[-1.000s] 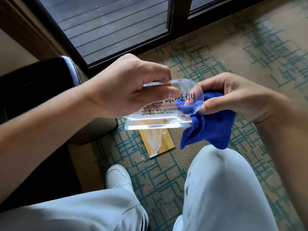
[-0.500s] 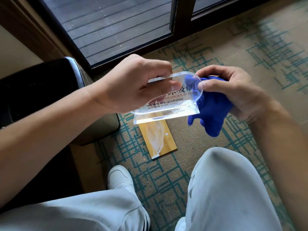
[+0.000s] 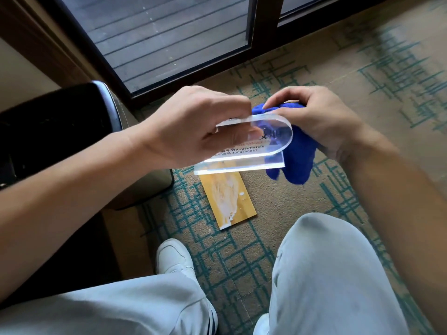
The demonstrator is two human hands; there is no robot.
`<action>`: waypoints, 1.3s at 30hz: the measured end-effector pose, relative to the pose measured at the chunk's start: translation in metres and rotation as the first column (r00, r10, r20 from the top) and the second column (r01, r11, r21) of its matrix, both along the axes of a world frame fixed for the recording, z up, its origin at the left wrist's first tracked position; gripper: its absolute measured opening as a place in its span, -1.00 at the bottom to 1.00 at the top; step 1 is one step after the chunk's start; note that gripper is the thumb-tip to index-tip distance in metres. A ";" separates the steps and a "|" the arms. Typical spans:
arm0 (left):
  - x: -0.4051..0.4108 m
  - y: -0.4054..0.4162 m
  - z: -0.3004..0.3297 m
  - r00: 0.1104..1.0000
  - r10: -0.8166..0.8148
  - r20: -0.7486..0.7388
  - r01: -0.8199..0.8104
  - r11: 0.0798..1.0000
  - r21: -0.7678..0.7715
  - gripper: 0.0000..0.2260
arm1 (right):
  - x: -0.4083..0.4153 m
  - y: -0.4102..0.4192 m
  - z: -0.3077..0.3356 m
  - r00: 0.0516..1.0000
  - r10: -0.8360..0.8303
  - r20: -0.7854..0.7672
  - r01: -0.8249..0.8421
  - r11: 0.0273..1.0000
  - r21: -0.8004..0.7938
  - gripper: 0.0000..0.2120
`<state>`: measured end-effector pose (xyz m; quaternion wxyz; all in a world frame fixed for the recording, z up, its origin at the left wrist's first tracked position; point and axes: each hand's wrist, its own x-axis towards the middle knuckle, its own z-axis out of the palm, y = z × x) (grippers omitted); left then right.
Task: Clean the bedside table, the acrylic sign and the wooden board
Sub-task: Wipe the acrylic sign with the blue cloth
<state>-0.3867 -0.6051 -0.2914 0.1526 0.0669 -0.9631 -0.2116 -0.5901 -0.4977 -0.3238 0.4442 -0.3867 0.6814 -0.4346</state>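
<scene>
My left hand [image 3: 193, 126] grips the clear acrylic sign [image 3: 271, 143] by its left part, thumb in front and fingers on top. Printed text shows through the sign, and its flat base points down. My right hand [image 3: 316, 119] is closed on a bunched blue cloth [image 3: 295, 160], pressed against the sign's rounded right end and back face. The wooden board [image 3: 227, 199], yellowish with a white smear down its middle, lies flat on the carpet just below the sign. The dark bedside table [image 3: 55, 131] stands at the left, behind my left forearm.
A patterned beige and teal carpet [image 3: 362, 93] covers the floor. A dark-framed glass door [image 3: 169, 39] runs across the top. My knees in light trousers and a white shoe [image 3: 173, 257] fill the bottom of the view.
My right hand and the cloth have moved up from the sign's lower right edge to its top and back. The sign has tilted flatter, with its rounded end turned more to the right.
</scene>
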 end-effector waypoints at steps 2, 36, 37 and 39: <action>0.001 -0.001 -0.004 0.999 0.036 0.030 -0.039 0.996 0.081 -0.62 | -0.003 0.000 -0.008 0.976 -0.165 0.141 0.167 0.986 -0.001 -0.89; 0.006 -0.002 -0.011 0.981 -0.167 -0.100 0.144 0.968 -0.205 -0.69 | 0.047 0.018 -0.025 0.740 -0.106 0.664 -0.069 0.970 0.232 -0.73; 0.006 -0.002 -0.011 0.982 -0.156 -0.107 0.133 0.971 -0.197 -0.69 | 0.045 0.018 -0.023 0.776 -0.131 0.616 -0.055 0.960 0.274 -0.64; 0.008 -0.006 -0.012 0.991 -0.093 -0.099 0.075 0.982 -0.171 -0.72 | 0.033 0.024 -0.018 0.827 -0.197 0.527 0.049 0.958 0.282 -0.62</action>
